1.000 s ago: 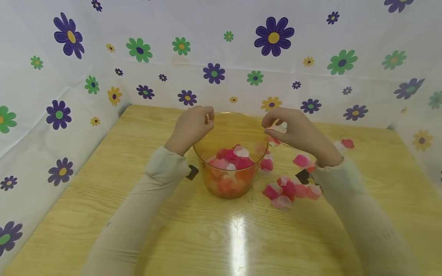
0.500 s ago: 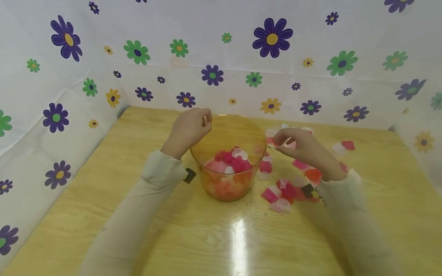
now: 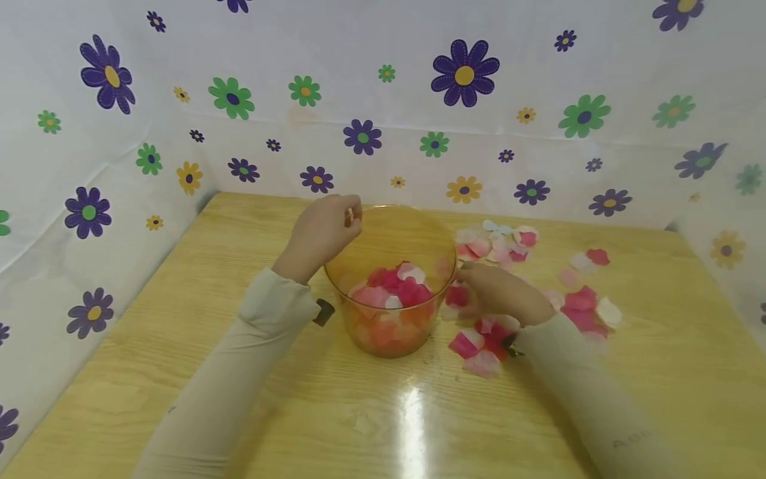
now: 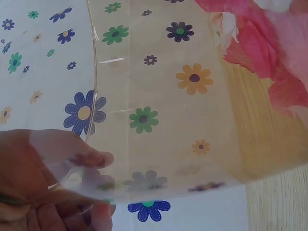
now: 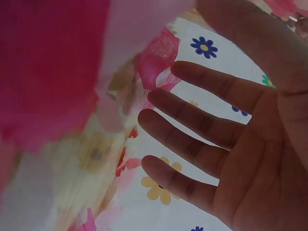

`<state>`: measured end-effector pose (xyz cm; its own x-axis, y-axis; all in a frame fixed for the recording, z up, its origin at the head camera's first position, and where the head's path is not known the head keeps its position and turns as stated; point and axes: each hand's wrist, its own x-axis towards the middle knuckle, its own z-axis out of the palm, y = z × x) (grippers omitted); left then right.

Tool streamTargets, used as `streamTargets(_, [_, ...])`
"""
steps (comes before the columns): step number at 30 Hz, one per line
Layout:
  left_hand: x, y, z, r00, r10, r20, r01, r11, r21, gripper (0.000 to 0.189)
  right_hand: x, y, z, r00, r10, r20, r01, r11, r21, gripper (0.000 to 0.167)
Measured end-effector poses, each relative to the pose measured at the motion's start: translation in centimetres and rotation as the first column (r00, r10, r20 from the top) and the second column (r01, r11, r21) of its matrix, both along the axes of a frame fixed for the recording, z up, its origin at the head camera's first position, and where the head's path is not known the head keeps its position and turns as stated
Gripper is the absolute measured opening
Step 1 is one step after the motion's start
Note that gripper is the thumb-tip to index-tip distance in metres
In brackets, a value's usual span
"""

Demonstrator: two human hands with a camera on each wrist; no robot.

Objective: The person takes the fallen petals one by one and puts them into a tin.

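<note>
An amber see-through plastic bowl stands upright on the table, partly filled with pink, red and white artificial petals. My left hand grips the bowl's far left rim, its fingers curled; the left wrist view shows the rim crossing this hand. To the right of the bowl, my right hand is low over loose petals. Its fingers are straight and spread in the right wrist view, where the palm shows and blurred pink petals sit close to the camera.
More petals lie behind the right hand in a back cluster, beside it in a right cluster, and farther out as a few strays. A white flowered cloth hangs behind and beside the wooden table.
My right hand has come down from above the bowl's right rim to the petals on the table and opened its fingers. The left hand stays at the rim. The view has shifted slightly.
</note>
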<state>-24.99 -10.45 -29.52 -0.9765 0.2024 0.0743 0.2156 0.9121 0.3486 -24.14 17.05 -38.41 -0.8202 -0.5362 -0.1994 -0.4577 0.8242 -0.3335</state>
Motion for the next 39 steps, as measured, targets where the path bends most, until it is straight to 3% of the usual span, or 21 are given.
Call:
streamTargets(9, [0.03, -0.05, 0.04, 1.000, -0.009, -0.008, 0.009, 1.000, -0.014, 0.010, 0.19, -0.63, -0.25, 0.997, -0.057, 0.056, 0.059, 0.998, -0.027, 0.069])
streamTargets(17, [-0.02, -0.11, 0.00, 1.000, -0.006, 0.002, 0.006, 1.000, -0.008, 0.010, 0.11, -0.28, -0.22, 0.998, 0.034, -0.043, -0.035, 0.999, -0.020, 0.033])
streamTargets(25, [0.02, -0.01, 0.27, 1.000, 0.004, 0.011, -0.004, 1.000, -0.006, 0.010, 0.12, -0.23, 0.08, 0.998, -0.063, 0.031, 0.063, 0.998, 0.006, 0.049])
streamTargets(31, [-0.07, 0.00, 0.16, 1.000, 0.002, -0.002, -0.002, 1.000, -0.021, 0.010, 0.19, -0.50, 0.09, 0.996, -0.058, 0.065, 0.055, 0.997, 0.044, 0.029])
streamTargets(39, [-0.07, -0.10, -0.05, 1.000, 0.003, -0.006, -0.004, 1.000, -0.017, 0.010, 0.38, -0.36, -0.01, 0.999, -0.038, 0.034, 0.037, 0.999, 0.021, 0.009])
